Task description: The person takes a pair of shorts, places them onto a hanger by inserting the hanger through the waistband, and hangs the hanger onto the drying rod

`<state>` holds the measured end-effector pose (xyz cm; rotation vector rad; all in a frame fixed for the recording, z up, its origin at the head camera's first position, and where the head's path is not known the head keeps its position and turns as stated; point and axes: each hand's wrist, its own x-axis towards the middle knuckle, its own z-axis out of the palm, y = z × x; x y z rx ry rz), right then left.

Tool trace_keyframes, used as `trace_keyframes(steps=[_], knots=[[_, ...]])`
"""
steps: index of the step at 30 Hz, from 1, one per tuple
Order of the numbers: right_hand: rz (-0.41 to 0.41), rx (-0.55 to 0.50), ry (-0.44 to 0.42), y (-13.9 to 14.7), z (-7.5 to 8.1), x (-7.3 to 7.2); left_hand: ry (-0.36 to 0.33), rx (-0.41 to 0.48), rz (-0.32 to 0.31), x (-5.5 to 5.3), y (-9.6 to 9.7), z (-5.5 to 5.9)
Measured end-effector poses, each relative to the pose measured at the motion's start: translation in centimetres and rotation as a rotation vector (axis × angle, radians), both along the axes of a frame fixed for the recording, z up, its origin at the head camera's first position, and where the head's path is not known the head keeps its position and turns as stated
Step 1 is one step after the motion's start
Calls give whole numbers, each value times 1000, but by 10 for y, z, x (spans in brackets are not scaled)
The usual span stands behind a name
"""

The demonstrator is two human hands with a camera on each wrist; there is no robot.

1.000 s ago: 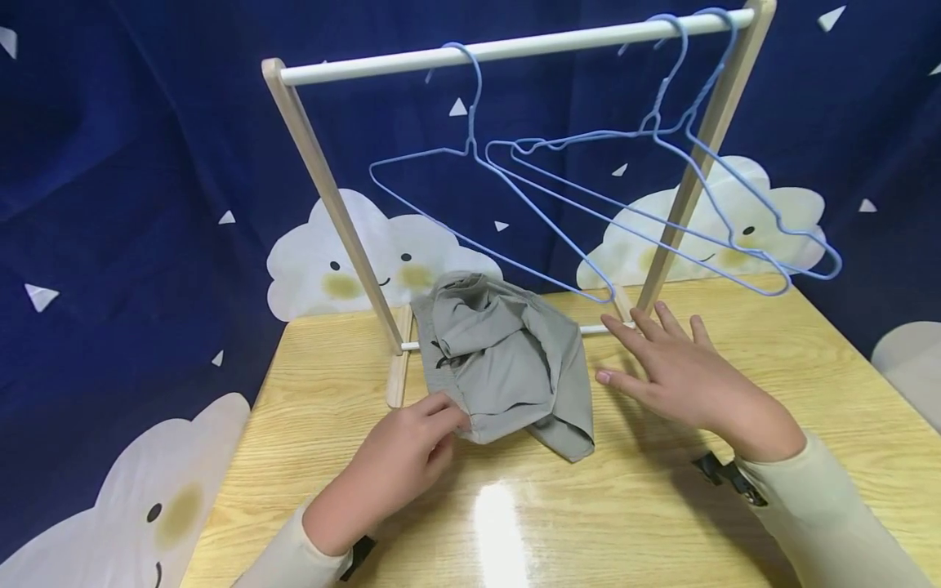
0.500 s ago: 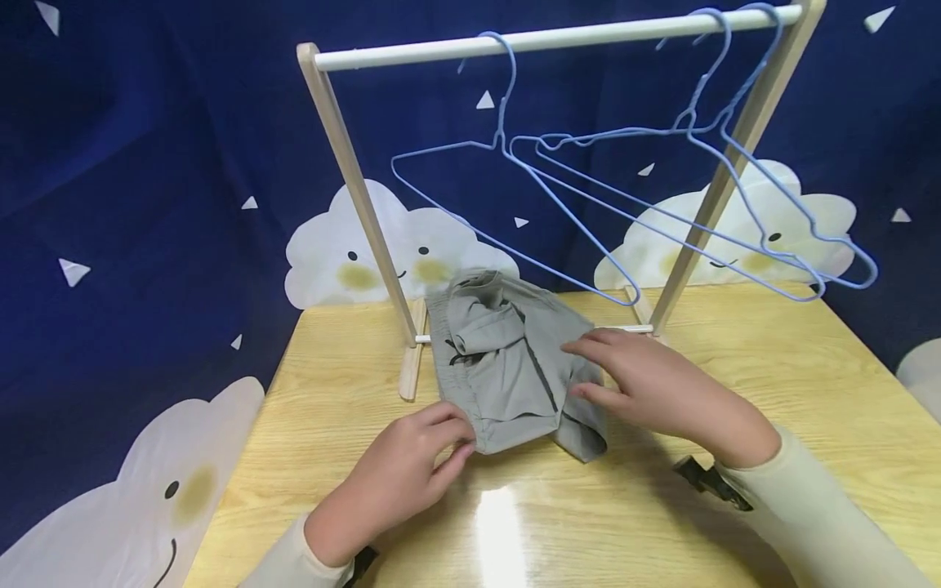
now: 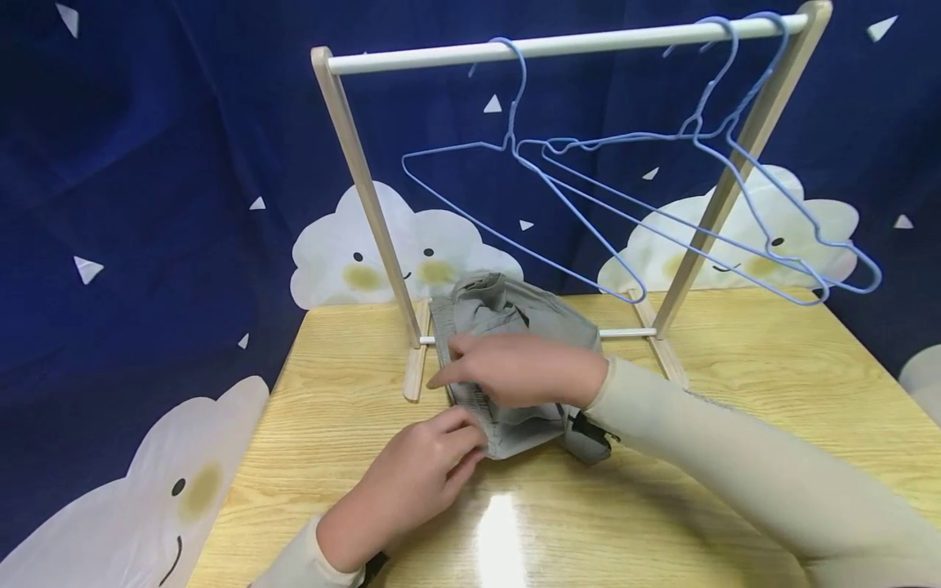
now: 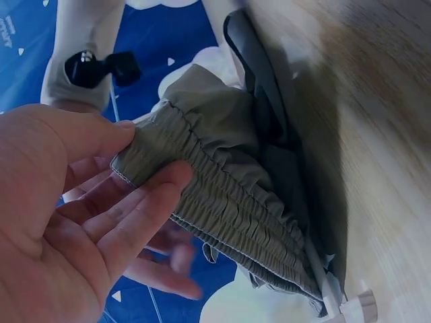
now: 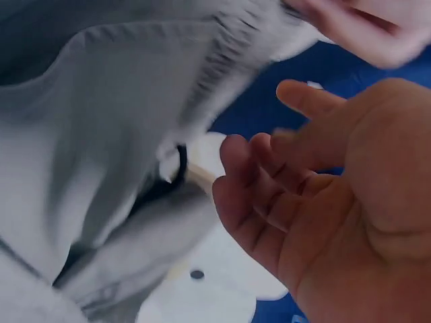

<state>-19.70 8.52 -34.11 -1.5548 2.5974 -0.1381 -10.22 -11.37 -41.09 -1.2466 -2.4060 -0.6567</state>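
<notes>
Crumpled grey pants (image 3: 562,318) lie on the table under the rack. In the left wrist view, my left hand (image 4: 87,202) pinches a corner of their gathered elastic waistband (image 4: 225,198) between thumb and fingers. My right hand (image 3: 518,367) reaches across above the pants in the head view, hiding their middle. Its fingers are loosely bent and hold nothing, close beside the waistband in the right wrist view, where a dark drawstring (image 5: 182,163) hangs from the cloth.
A wooden rack with a white rail (image 3: 588,43) stands at the back of the table (image 3: 345,367). Three blue wire hangers hang from it, one hanger (image 3: 470,220) on the left and two to the right. Behind is a dark blue cloth (image 3: 169,204) with clouds.
My right hand has swung left from beside the pants to above their waistband. My left hand stays at the waistband corner. The head view has shifted slightly, moving the scene rightward.
</notes>
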Motion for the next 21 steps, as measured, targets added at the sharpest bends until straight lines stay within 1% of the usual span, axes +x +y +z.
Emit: trace_keyframes(steps=[2,5,10,15,18,21], knots=[[39,28,5,-9,-6,-2,1,-4,-5,0,0,1],[61,49,18,-17,-14,-5,1,-13,-12,2,-1,2],[46,72,43,-17,-22,-11,17,-31,-10,4,-1,5],[26,89,98,-12,-20,-16,42,-48,3,4,-5,6],[-2,121,142,-9,-16,-17,43,-20,14,4,-10,8],[-51,158,163,-5,-14,-18,50,24,27,4,-15,11]])
